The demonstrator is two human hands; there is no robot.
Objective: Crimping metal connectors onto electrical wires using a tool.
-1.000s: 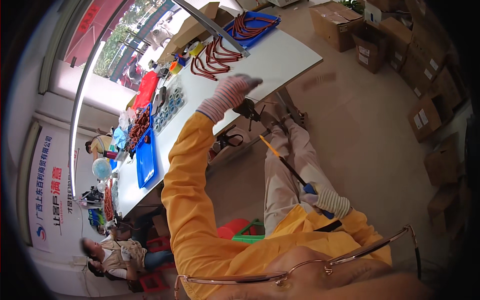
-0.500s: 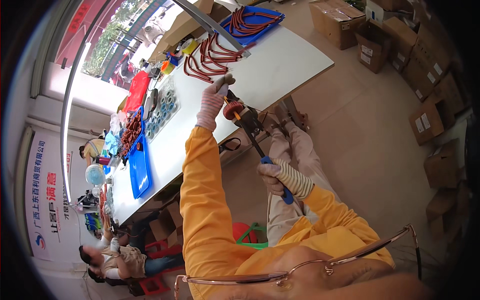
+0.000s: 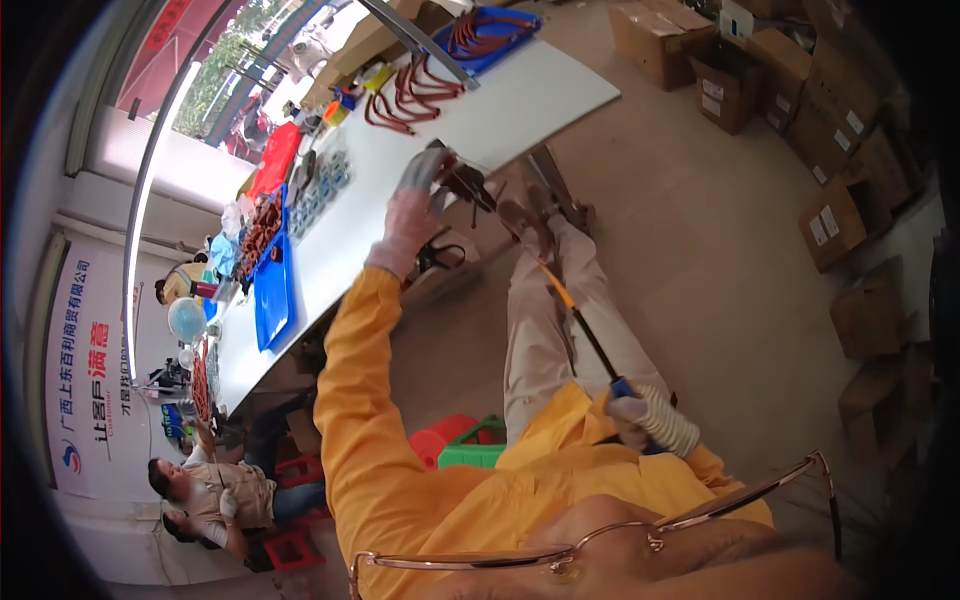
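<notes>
My right hand (image 3: 655, 420), in a striped glove, is wrapped round the blue handle of a long tool (image 3: 597, 345) over my lap. Its dark shaft ends in an orange-yellow tip, which points toward the table and touches nothing I can make out. My left hand (image 3: 412, 190), gloved too, is at the table's edge beside a dark vise-like clamp (image 3: 468, 185). Motion smears its fingers, so I cannot tell whether they hold anything. The red-brown ring seen earlier at the clamp does not show now.
On the white table (image 3: 530, 105) lie red-brown curved strips (image 3: 410, 95), a blue tray (image 3: 490, 40) of similar pieces, and another blue tray (image 3: 272, 300) with red-brown rings. Cardboard boxes (image 3: 660, 45) line the right. A green stool (image 3: 472, 445) and seated co-workers (image 3: 235, 490) are at left.
My right hand has drawn the tool back toward my body and right, away from the clamp and ring. My left hand has moved slightly left and down. The view has shifted a little.
</notes>
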